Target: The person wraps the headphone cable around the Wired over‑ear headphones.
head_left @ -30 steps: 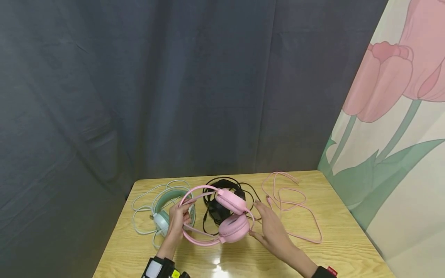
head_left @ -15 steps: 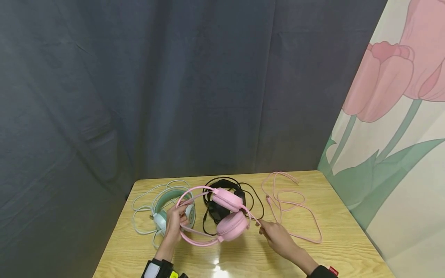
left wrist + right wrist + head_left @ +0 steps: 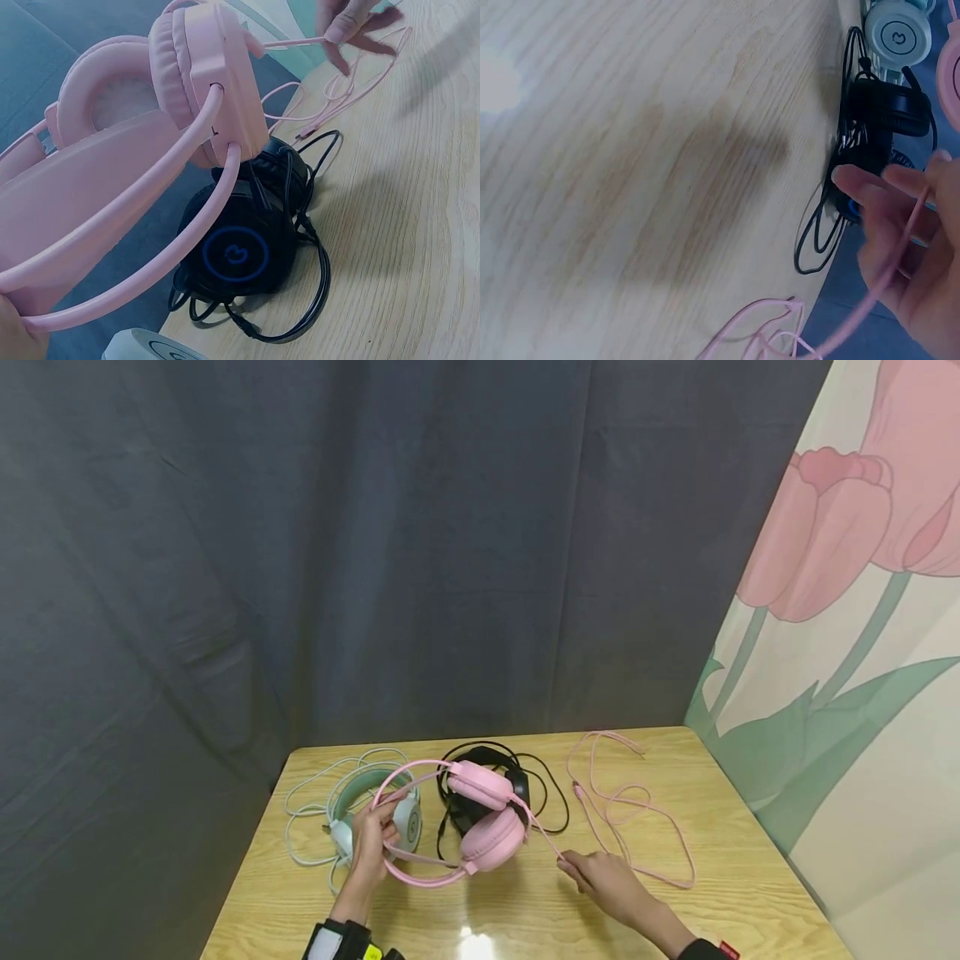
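Observation:
Pink headphones [image 3: 491,842] hang above the table, their headband gripped by my left hand [image 3: 370,843]; only a bit of that hand [image 3: 21,334] shows in the left wrist view. My right hand [image 3: 609,883] pinches the pink cable [image 3: 546,837] a short way from the ear cup, and the cable runs taut between them. In the right wrist view the cable [image 3: 870,300] passes across the fingers of that hand [image 3: 911,225]. The rest of the cable [image 3: 678,847] lies in loose loops on the table at the right.
Black headphones [image 3: 240,251] with a coiled black cord lie on the table [image 3: 720,910] behind the pink pair. Mint-and-white headphones [image 3: 343,837] with a pale cable rest at the left, beside my left hand. A dark curtain [image 3: 450,568] hangs along the back.
My right hand has gone from open beside the ear cups to pinching the cable, and has drawn it to the right and nearer. The headphones have shifted slightly left with my left hand.

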Tool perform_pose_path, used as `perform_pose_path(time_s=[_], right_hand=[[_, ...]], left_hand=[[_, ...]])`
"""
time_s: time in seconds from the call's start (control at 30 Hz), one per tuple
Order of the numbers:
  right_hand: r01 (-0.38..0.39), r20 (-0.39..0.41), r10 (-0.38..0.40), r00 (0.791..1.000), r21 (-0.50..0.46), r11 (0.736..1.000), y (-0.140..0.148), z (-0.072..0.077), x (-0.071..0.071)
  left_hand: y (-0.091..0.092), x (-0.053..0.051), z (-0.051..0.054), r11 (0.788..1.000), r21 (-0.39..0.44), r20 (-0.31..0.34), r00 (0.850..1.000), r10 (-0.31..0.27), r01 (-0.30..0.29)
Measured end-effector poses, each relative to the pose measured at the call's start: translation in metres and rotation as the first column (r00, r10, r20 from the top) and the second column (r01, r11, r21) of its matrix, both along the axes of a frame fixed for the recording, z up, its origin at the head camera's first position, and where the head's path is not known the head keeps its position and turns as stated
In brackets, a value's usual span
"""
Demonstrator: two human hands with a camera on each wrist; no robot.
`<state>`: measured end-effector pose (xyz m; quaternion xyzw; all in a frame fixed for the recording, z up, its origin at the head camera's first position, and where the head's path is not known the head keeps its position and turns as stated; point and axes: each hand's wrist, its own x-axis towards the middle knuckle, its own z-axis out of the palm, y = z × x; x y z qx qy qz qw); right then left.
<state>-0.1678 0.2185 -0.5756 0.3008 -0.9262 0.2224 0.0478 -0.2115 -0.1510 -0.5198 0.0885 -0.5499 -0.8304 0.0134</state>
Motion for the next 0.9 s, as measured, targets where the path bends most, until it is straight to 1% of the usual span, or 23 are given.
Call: perform_pose_path(time_s=[0.07, 0.17, 0.3, 0.4, 0.53, 0.63, 0.7, 0.77, 0.83, 0.9], right_hand=[[-0.001, -0.014, 0.001, 1.000, 0.017, 1.000, -0.002, -0.001, 0.001], [-0.014, -0.059, 0.017, 0.998, 0.037, 0.999, -0.005, -0.001, 0.001], [-0.028, -0.062, 0.030, 0.998, 0.047, 0.999, -0.012, -0.002, -0.001], [-0.036, -0.067, 0.040, 0.997, 0.053, 0.998, -0.017, 0.000, -0.002], [-0.068, -0.111, 0.074, 0.991, 0.057, 0.996, -0.026, 0.007, 0.001], [-0.097, -0.134, 0.103, 0.986, 0.047, 0.994, -0.033, 0.015, 0.003], [-0.109, -0.143, 0.114, 0.983, 0.043, 0.993, -0.038, 0.020, 0.004], [-0.103, -0.171, 0.111, 0.979, 0.052, 0.993, -0.042, 0.025, 0.004], [-0.094, -0.194, 0.106, 0.975, 0.066, 0.993, -0.043, 0.027, 0.003], [-0.082, -0.195, 0.098, 0.976, 0.086, 0.993, -0.044, 0.026, 0.001]], left_hand=[[0.000, 0.001, 0.001, 1.000, -0.006, 0.007, 1.000, 0.006, -0.006], [0.002, 0.002, 0.002, 1.000, -0.018, 0.018, 1.000, 0.007, -0.006], [0.005, 0.001, 0.004, 1.000, -0.021, 0.005, 1.000, -0.014, 0.015], [0.010, -0.001, 0.006, 1.000, -0.027, -0.012, 1.000, -0.012, 0.012], [0.013, -0.002, 0.006, 0.997, -0.074, -0.007, 0.999, 0.035, -0.035], [0.014, -0.002, 0.005, 0.992, -0.104, 0.004, 0.997, 0.075, -0.075], [0.014, -0.002, 0.004, 0.990, -0.111, 0.004, 0.996, 0.084, -0.083], [0.014, -0.002, 0.004, 0.991, -0.099, 0.004, 0.996, 0.086, -0.085], [0.014, -0.002, 0.003, 0.994, -0.082, 0.002, 0.997, 0.075, -0.075], [0.014, -0.002, 0.004, 0.996, -0.069, 0.006, 0.998, 0.063, -0.062]])
